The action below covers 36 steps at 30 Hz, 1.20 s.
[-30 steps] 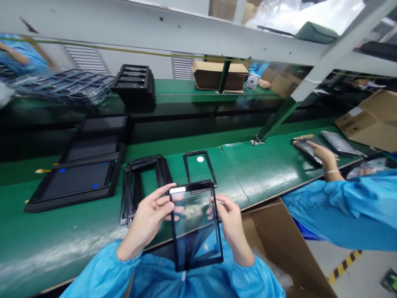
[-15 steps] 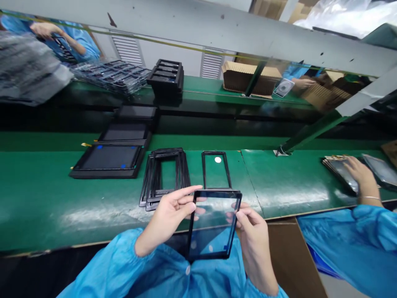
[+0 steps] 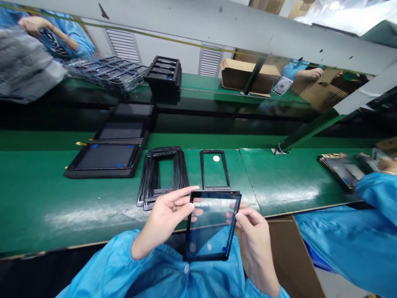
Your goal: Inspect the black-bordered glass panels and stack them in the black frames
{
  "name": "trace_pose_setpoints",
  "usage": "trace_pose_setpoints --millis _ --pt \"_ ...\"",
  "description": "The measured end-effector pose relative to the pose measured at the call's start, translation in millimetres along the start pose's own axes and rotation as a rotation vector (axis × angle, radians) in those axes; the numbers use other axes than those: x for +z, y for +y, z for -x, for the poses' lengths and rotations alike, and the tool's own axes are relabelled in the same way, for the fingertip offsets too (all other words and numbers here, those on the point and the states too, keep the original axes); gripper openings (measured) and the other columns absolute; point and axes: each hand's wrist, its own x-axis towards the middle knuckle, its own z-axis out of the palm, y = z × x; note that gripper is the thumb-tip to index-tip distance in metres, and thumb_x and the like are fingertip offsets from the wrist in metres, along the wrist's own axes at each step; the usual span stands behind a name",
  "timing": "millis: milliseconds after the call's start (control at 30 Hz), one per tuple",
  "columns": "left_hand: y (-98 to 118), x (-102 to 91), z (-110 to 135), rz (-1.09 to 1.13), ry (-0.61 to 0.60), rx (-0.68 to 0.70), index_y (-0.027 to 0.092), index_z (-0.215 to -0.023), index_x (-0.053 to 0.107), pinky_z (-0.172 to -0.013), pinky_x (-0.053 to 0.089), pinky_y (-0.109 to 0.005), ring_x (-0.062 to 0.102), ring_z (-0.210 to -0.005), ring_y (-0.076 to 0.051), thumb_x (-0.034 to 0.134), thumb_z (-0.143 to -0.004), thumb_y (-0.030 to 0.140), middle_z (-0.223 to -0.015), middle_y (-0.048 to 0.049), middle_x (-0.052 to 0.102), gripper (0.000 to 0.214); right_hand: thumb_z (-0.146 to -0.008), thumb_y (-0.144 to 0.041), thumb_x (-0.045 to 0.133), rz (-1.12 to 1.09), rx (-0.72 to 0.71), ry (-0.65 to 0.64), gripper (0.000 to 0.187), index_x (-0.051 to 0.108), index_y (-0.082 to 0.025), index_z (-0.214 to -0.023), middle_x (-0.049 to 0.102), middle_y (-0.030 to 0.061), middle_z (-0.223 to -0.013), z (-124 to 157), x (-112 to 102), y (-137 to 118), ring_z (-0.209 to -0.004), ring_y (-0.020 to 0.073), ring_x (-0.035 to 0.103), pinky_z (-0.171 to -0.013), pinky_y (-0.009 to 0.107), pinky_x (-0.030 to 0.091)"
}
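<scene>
A clear glass panel with a black border (image 3: 212, 225) is held up in front of my chest, tilted, over the table's front edge. My left hand (image 3: 166, 217) grips its left side, thumb on the near face and fingers behind, seen through the glass. On the opposite edge, my right hand (image 3: 252, 229) pinches the border between thumb and fingers. Just beyond the panel lies a single black frame (image 3: 229, 174) on the green table. Left of it is a loose stack of black frames (image 3: 149, 182).
Dark screen panels on black trays (image 3: 102, 157) rest at left. Black trays (image 3: 164, 76) and a cardboard divider box (image 3: 248, 76) stand on the back shelf. A green post (image 3: 305, 134) rises at right. A co-worker's sleeve (image 3: 378, 194) reaches beside stacked panels (image 3: 341, 169).
My hands keep the same hold on the glass panel, which has barely shifted. At right, the co-worker's hand has moved away from the nearer stacked panels, further right.
</scene>
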Motion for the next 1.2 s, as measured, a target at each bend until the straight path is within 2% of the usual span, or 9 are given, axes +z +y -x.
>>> trace_pose_setpoints --millis 167,300,400,533,633,733,900,1200 --pt "1 0.1 1 -0.026 0.030 0.020 0.017 -0.133 0.078 -0.067 0.071 -0.033 0.086 -0.083 -0.029 0.088 -0.086 0.040 -0.107 -0.0127 0.087 0.053 -0.072 -0.034 0.098 -0.059 0.017 -0.022 0.026 0.076 -0.022 -0.074 0.080 0.0049 -0.094 2 3 -2 -0.067 0.0215 0.078 -0.063 0.032 0.065" --pt "3 1.5 4 -0.032 0.096 0.017 0.018 -0.127 0.082 -0.064 0.071 -0.032 0.085 -0.075 -0.027 0.091 -0.082 0.039 -0.101 -0.0112 0.088 0.051 -0.078 -0.034 0.095 -0.098 0.011 -0.059 0.030 0.078 -0.027 -0.102 0.084 0.0042 -0.096 0 8 -15 -0.074 0.0235 0.082 -0.069 0.034 0.067" --pt "6 4.4 7 -0.014 0.137 -0.001 0.020 -0.121 0.084 -0.061 0.071 -0.030 0.085 -0.072 -0.026 0.095 -0.076 0.040 -0.098 -0.0095 0.088 0.050 -0.087 -0.044 0.086 -0.040 -0.055 -0.080 0.035 0.081 -0.026 -0.117 0.085 0.0062 -0.096 -4 14 -28 -0.075 0.0236 0.083 -0.070 0.034 0.068" --pt "9 2.5 10 -0.062 0.175 -0.002 0.021 -0.119 0.085 -0.064 0.071 -0.030 0.085 -0.072 -0.027 0.097 -0.073 0.043 -0.091 -0.0084 0.088 0.053 -0.092 -0.052 0.078 0.043 -0.089 -0.140 0.032 0.087 -0.024 -0.104 0.085 0.0063 -0.089 -10 23 -40 -0.068 0.0222 0.082 -0.067 0.032 0.067" --pt "9 -1.9 10 -0.126 0.129 -0.011 0.022 -0.121 0.085 -0.068 0.071 -0.028 0.085 -0.073 -0.026 0.096 -0.073 0.045 -0.084 -0.0079 0.087 0.055 -0.092 -0.050 0.078 0.100 -0.114 -0.154 0.028 0.089 -0.024 -0.095 0.085 0.0056 -0.084 -11 29 -44 -0.063 0.0210 0.080 -0.064 0.031 0.066" --pt "12 -0.7 12 -0.135 0.144 -0.019 0.022 -0.121 0.085 -0.067 0.071 -0.028 0.085 -0.071 -0.026 0.096 -0.072 0.047 -0.083 -0.0075 0.087 0.057 -0.089 -0.044 0.081 0.148 -0.134 -0.134 0.022 0.089 -0.024 -0.088 0.083 0.0039 -0.075 -11 33 -46 -0.062 0.0215 0.080 -0.064 0.030 0.065" --pt "17 8.8 14 -0.082 0.180 -0.040 0.020 -0.120 0.085 -0.063 0.071 -0.029 0.084 -0.070 -0.026 0.098 -0.069 0.048 -0.083 -0.0079 0.087 0.060 -0.087 -0.036 0.082 0.131 -0.112 -0.133 0.012 0.088 -0.025 -0.088 0.083 0.0018 -0.073 -12 34 -46 -0.060 0.0195 0.079 -0.067 0.028 0.064" --pt "15 12.5 11 -0.034 0.169 -0.073 0.023 -0.118 0.085 -0.060 0.070 -0.027 0.085 -0.074 -0.027 0.097 -0.070 0.048 -0.096 -0.0087 0.088 0.055 -0.087 -0.036 0.084 0.135 -0.147 -0.088 0.012 0.087 -0.025 -0.087 0.083 0.0023 -0.074 -16 34 -40 -0.062 0.0200 0.080 -0.068 0.028 0.064"
